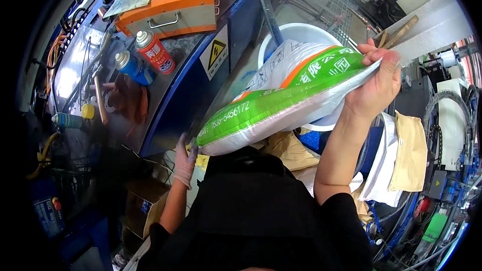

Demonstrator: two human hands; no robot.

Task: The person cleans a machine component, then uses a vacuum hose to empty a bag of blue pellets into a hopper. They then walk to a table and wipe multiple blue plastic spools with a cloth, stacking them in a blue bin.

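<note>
Black-sleeved, my right hand [377, 83] pinches the upper corner of the green-and-white sack [281, 95], tilted over the white bucket [301, 35]. Gloved left hand [185, 163] props its lower end, fingers spread. One-corner grip could slip, dumping it.

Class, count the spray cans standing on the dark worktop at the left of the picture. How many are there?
2. The red spray can stands below the orange box; the blue spray can stands beside it, to its left. Others may be hidden.
</note>
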